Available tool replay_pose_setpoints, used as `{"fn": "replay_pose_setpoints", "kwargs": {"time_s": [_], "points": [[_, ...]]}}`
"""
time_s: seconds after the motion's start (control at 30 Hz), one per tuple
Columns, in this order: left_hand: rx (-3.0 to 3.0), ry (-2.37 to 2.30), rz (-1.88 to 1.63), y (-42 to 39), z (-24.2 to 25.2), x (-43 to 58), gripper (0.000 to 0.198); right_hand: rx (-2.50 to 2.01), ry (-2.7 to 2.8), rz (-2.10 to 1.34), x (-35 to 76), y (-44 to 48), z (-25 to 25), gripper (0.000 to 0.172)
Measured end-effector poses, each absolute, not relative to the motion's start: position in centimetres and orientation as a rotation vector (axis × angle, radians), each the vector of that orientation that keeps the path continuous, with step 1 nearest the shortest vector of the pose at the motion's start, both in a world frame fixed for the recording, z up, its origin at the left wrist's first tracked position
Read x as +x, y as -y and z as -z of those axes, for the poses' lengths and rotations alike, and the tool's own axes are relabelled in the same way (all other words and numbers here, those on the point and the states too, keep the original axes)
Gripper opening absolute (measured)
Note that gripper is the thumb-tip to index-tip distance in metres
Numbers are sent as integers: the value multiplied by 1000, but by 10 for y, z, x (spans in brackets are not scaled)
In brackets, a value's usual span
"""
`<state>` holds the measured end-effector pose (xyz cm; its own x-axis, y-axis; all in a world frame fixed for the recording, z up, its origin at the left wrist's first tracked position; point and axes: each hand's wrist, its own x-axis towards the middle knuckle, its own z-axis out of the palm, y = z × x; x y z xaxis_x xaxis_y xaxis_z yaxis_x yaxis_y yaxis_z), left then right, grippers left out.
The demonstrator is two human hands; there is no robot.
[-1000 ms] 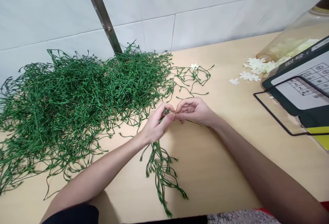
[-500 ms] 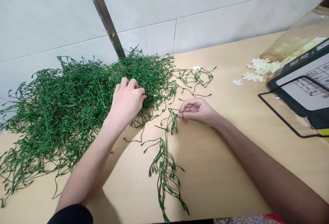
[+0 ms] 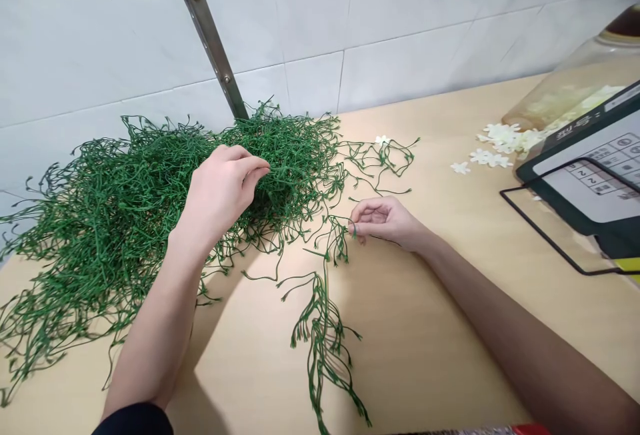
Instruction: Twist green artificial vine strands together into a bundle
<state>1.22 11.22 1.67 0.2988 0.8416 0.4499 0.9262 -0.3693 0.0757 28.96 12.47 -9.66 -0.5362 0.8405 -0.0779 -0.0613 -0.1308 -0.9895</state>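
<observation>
A big tangled pile of green plastic stems covers the left of the table. Over its right part is my left hand, thumb and fingers pinched together; whatever lies between the fingertips is too small to make out. My right hand is at the middle of the table, its thumb and forefinger pinching a thin green stem whose branches hang to the left. Below, a long branched green strand lies on the wood. A few loose stems with one white flower rest beyond my right hand.
White flower pieces spill from a clear plastic bottle lying at the right. A dark-framed label card and a black wire frame are in front of it. A metal bar leans against the tiled wall.
My left hand has shifted left over the pile, its fingers now drawn into a pinch. My right hand keeps its hold on the stem. The view has tilted slightly.
</observation>
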Motion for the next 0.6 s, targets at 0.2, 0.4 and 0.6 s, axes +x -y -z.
{"fn": "replay_pose_setpoints", "kwargs": {"time_s": [0.2, 0.4, 0.6], "points": [[-2337, 1683, 1109, -111, -23, 14, 19, -887, 1438, -1780, 289, -124, 96, 33], [-2235, 1712, 1501, -110, -21, 13, 17, -891, 1447, -1778, 288, -125, 97, 34], [-2200, 1694, 1103, -122, -10, 3, 23, -896, 1439, -1775, 288, -125, 96, 33]]}}
